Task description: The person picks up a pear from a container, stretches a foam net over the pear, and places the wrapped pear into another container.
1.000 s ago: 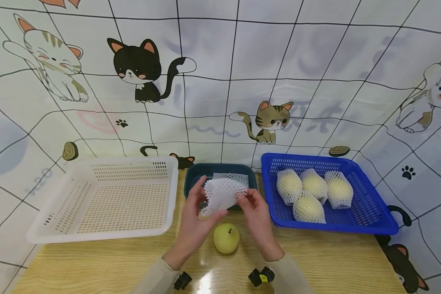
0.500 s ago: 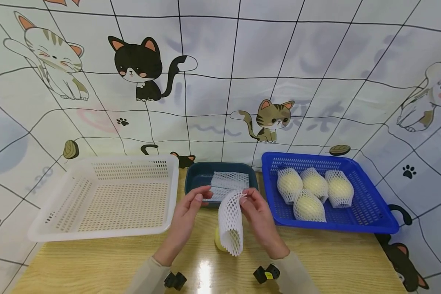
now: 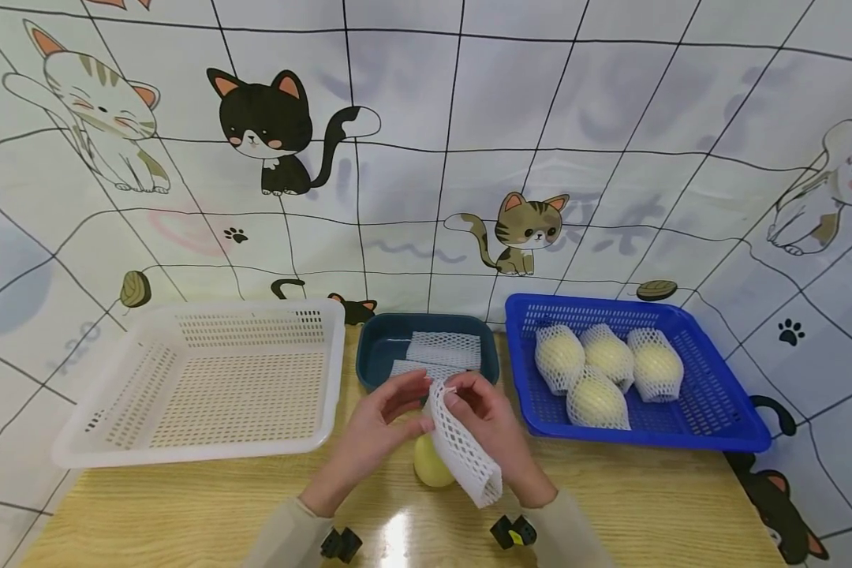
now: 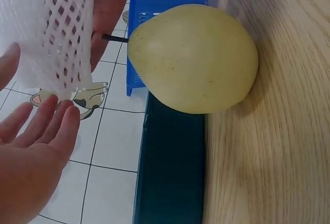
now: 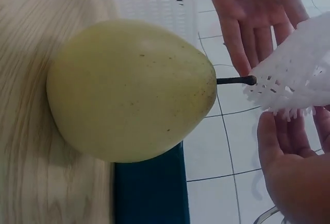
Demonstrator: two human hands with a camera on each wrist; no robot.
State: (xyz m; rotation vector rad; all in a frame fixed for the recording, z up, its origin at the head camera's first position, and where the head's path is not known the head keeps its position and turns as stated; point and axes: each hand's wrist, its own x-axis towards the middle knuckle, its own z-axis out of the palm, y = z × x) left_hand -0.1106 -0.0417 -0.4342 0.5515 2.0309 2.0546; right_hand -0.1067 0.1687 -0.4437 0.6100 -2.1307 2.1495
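A yellow pear (image 3: 429,465) stands on the table between my forearms, its dark stem pointing up; in the left wrist view the whole pear (image 4: 193,59) shows bare. My right hand (image 3: 495,430) pinches a white foam net sleeve (image 3: 466,457) near its upper end. The sleeve hangs slantwise, partly covering the pear in the head view. My left hand (image 3: 372,434) is at the sleeve's upper end. In the left wrist view its extended fingers (image 4: 49,123) meet the edge of the netting. The sleeve is above the pear's stem in the right wrist view.
Behind my hands stands a dark teal tray (image 3: 369,347) with flat foam nets (image 3: 446,349) in it. A white basket (image 3: 234,335) is at left. At right, a blue basket (image 3: 710,422) holds several net-wrapped pears (image 3: 596,401). A cat-patterned sheet (image 3: 405,189) hangs behind.
The sleeve came down from above the tray toward the pear and swung from lying across to hanging slantwise. My left hand let go of it, then moved back in to its upper end.
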